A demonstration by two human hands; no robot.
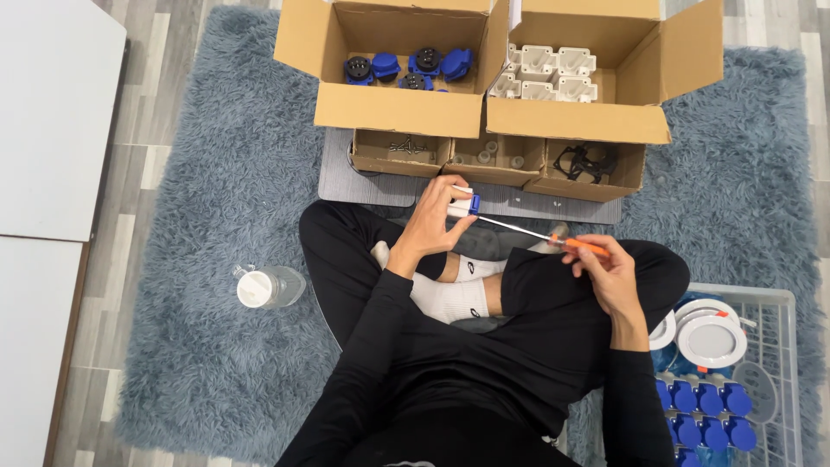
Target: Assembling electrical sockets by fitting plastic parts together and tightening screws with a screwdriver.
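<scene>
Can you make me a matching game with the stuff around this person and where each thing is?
1 screwdriver
2 bottle
3 blue parts
4 white housings

a right box
b rug
c right hand
d left box

Pairs: 1-c, 2-b, 3-d, 4-a

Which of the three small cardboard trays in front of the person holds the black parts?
The rightmost small tray, below the big box of white housings. The left tray holds metal screws, and the middle tray holds small pale round pieces.
</scene>
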